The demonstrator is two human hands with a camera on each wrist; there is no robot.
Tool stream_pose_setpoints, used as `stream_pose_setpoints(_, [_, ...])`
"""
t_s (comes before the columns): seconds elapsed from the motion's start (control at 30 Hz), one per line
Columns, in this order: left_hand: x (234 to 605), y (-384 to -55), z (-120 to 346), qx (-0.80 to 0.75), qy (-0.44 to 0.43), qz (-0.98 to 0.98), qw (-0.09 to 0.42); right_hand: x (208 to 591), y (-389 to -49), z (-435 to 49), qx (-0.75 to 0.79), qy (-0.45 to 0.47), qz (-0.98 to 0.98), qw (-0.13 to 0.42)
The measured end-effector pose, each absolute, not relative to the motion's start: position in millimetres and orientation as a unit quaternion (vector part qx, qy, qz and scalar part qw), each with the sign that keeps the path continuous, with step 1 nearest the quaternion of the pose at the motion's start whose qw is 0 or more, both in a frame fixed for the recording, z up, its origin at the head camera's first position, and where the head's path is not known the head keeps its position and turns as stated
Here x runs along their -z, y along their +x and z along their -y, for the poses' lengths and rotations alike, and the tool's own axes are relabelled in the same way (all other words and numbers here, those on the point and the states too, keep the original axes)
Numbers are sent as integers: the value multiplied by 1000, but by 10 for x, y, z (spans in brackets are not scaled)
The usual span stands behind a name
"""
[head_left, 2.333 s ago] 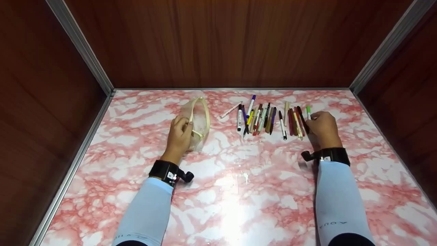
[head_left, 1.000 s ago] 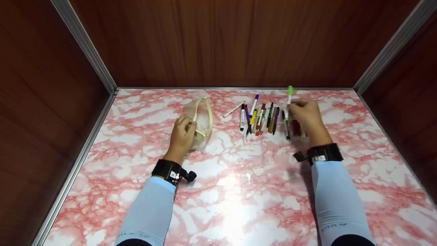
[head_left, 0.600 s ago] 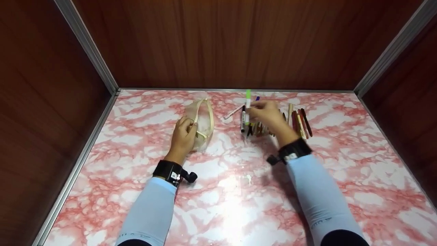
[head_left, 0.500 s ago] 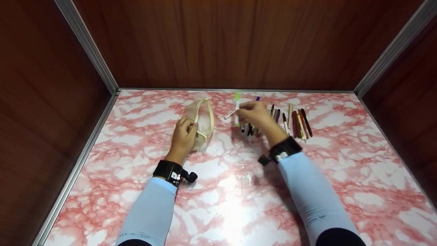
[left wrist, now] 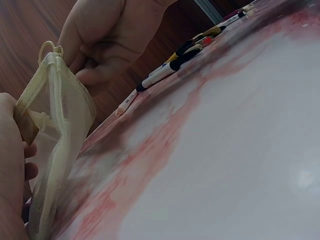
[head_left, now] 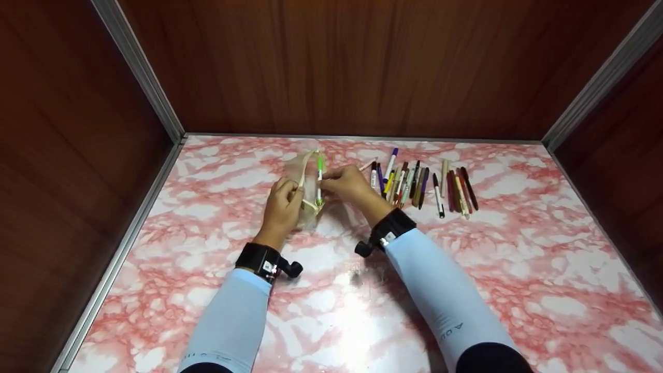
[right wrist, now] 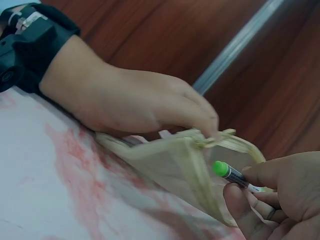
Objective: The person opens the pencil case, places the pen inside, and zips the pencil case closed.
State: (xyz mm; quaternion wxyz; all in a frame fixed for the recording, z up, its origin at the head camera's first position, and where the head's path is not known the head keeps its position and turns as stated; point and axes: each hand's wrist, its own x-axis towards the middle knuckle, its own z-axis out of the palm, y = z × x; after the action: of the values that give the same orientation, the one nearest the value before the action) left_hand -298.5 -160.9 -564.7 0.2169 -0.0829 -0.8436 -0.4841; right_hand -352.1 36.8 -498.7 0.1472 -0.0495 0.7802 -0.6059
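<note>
A pale yellow mesh zip pouch stands on the table, its zipped mouth spread apart. My left hand grips the near rim of that mouth, as the left wrist view also shows at the pouch's zip edge. Between the thumb and fingers of my right hand is a white marker with green ends. The marker is at the opening of the pouch; in the right wrist view its bright green end points toward the zip. In the left wrist view the marker is hidden.
Several pens and markers lie in a loose row right of the pouch, among them a black-capped marker, a purple-capped marker and a dark pen. Wooden panels enclose the pink marbled table at the back and sides.
My right hand has picked up the green-ended marker from the right end of the row and carried it left to the pouch's mouth. My left hand keeps its grip on the pouch.
</note>
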Motion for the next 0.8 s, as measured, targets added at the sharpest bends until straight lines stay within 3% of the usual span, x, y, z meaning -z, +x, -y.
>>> stream_pose_setpoints(0.37, [5654,-2987,1610,482,-81,846,212,4981,-3470,-426,582,-105,-794,140])
stream_pose_setpoints(0.63, [5649,-2983,1603,485,-90,842,218,4891,-3554,-1159,546,-81,-824,131])
stream_pose_setpoints(0.8, [5656,-2985,1610,486,-88,843,215,4835,-3628,-1789,514,-51,-853,75])
